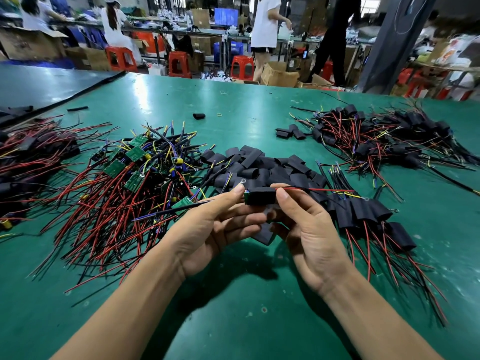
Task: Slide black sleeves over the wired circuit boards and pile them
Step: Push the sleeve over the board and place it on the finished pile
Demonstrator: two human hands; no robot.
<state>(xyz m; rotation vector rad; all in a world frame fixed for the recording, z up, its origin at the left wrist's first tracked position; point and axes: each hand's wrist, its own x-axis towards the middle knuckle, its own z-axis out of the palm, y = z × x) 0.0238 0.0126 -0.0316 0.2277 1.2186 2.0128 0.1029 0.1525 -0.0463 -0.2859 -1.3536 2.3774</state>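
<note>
Black sleeve [261,196] is held up over the bench [233,320], dead centre. It's pulled over most of a circuit board [246,198], with only a sliver of green showing at the left end. A red wire [317,189] is sticking out of the right end.

Handling-wise, nothing here is likely to weigh much. The sleeve looks like thin, soft tubing that gets squashed flat easily. It's probably best taken by its ends rather than squeezed across the middle, or the board could get jammed inside. The board looks stiff, but the thin wires and their joints are judged to be the fragile bit, so they shouldn't be yanked. The board's edge seems the safer place to push.

Head view, the only one on offer:
- The left grip [215,229] is pinching the left end, with the thumb on top near the exposed green edge. The fingers are curled underneath and the palm is turned up.
- The right grip [309,229] is pinching the right end the same way, thumb on top beside the red wire and fingers tucked below.
- Both forearms are angled in from the bottom corners.
- Bare boards [137,154] are heaped to the left, and loose sleeves [270,162] are piled just behind the grips.
- Finished ones [368,211] are stacked to the right.
</note>
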